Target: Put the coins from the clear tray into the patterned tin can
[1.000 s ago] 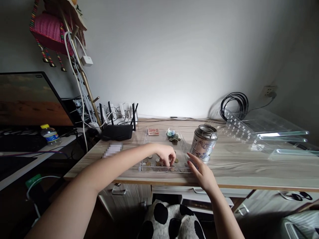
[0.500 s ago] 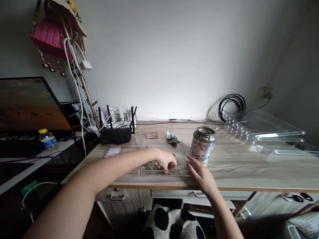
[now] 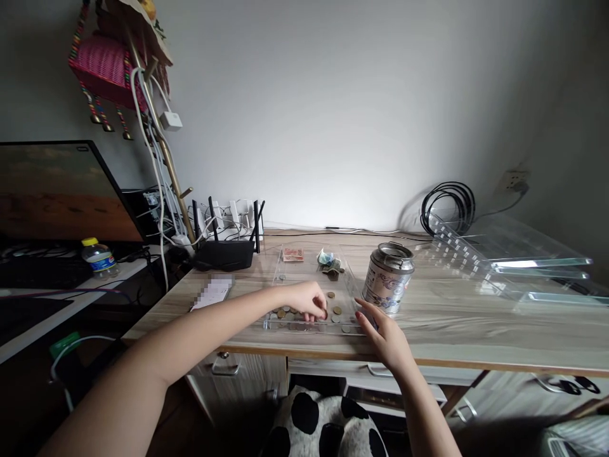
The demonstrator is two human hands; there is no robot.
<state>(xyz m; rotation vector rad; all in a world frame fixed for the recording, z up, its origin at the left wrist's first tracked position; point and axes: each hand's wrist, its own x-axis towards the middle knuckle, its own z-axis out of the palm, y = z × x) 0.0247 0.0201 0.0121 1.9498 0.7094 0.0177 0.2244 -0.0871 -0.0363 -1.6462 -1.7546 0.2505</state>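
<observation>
A shallow clear plastic tray (image 3: 349, 266) lies on the wooden desk, with coins (image 3: 337, 310) scattered across its near part. My left hand (image 3: 308, 299) reaches into it low over the coins, fingers closed around what looks like a coin; the palm side is mostly hidden. My right hand (image 3: 386, 333) is at the tray's near right corner, fingers stretched out and holding nothing. Just behind it stands a patterned metal tin (image 3: 388, 277) with a clasp lid. Towards the tray's far side are a reddish banknote (image 3: 293, 254) and a crumpled clump of notes (image 3: 329, 261).
On the left are a black router (image 3: 223, 255) with antennas and a blurred white paper (image 3: 216, 291). Stacked clear plastic trays (image 3: 523, 254) and a coiled black cable (image 3: 448, 206) occupy the back right. A bottle (image 3: 99, 257) stands by the monitor (image 3: 57, 197).
My left hand has shifted slightly left and up within the tray, uncovering coins on its right. My right hand stays by the tray corner. The view has turned a little.
</observation>
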